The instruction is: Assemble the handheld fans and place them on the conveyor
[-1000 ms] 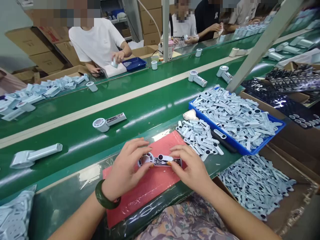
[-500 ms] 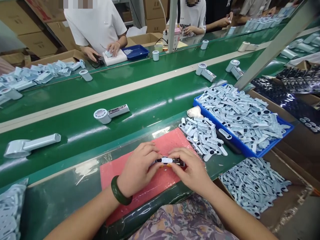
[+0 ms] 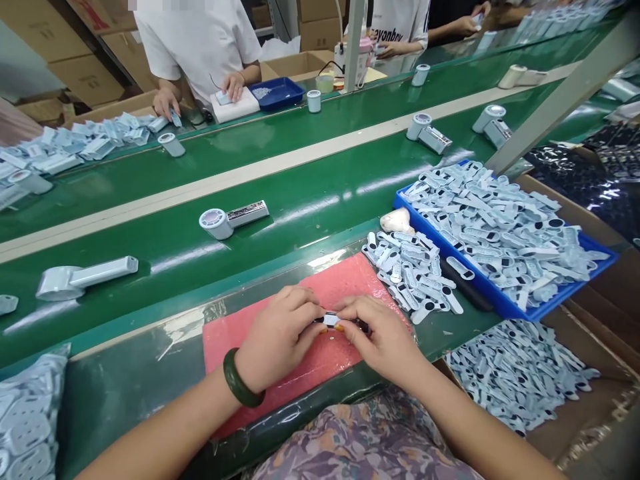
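A small light-blue plastic piece with dark parts (image 3: pixel 330 320) is pinched between my two hands over the red mat (image 3: pixel 280 360). My left hand (image 3: pixel 283 337), with a dark green bangle at the wrist, grips its left end between thumb and fingers. On the right end, the thumb and fingers of my right hand (image 3: pixel 383 333) are closed. Both ends are largely covered by my fingertips. Close by on the right lies a loose pile of light-blue strips with black ovals (image 3: pixel 407 273).
A blue tray (image 3: pixel 533 315) heaped with similar strips stands right of the pile; a carton (image 3: pixel 570 433) below holds more. Handheld devices (image 3: pixel 217 223) lie on the green conveyor (image 3: pixel 310 180). A slanted metal post (image 3: pixel 555 110) rises at right. A co-worker (image 3: pixel 200 53) sits opposite.
My view has shifted slightly, so the belt items appear farther right. My fingers cover more of the piece's right end. The co-worker's hand has moved left and holds a light-blue part.
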{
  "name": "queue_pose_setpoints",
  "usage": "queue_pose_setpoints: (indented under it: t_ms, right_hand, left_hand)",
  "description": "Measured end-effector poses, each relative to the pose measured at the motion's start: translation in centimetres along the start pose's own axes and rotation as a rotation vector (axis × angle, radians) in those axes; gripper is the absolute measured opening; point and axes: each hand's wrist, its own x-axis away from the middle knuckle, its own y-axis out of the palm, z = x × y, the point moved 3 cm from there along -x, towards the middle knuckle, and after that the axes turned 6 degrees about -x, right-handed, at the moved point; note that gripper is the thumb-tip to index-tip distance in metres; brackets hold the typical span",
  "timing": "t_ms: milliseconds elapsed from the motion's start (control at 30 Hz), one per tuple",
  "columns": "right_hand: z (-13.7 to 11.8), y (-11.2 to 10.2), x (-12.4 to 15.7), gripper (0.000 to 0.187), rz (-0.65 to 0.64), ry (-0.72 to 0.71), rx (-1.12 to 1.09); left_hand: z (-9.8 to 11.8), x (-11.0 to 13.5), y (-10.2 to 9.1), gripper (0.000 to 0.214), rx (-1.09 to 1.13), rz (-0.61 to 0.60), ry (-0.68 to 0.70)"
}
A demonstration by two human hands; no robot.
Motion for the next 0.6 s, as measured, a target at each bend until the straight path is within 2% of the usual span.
queue_pose_setpoints:
  t_ms: [67, 200, 300, 467, 600]
  right_hand:
    - [0.0, -0.3, 0.2, 0.011, -0.058, 0.041, -0.051]
    - [-0.8, -0.6, 0.8, 0.046, -0.236, 0.090, 0.035]
    - [-1.3, -0.4, 0.8, 0.042, -0.317, 0.084, 0.093]
    - [-1.2, 0.2, 0.7, 0.036, -0.222, 0.051, 0.114]
    - [-1.0, 0.8, 1.5, 0.037, -0.193, -0.029, 0.201]
  left_hand:
    - [0.5, 0.5, -0.3, 0.008, -0.030, 0.011, 0.027]
    - [1.7, 2.3, -0.2, 0.022, -0.077, -0.042, 0.000]
    - [2.4, 3.2, 0.5, 0.031, -0.128, -0.056, -0.066]
    - [2.9, 3.3, 1.4, 0.021, -0.149, 0.019, -0.125]
    - [3.0, 3.3, 1.5, 0.022, -0.194, -0.031, -0.078]
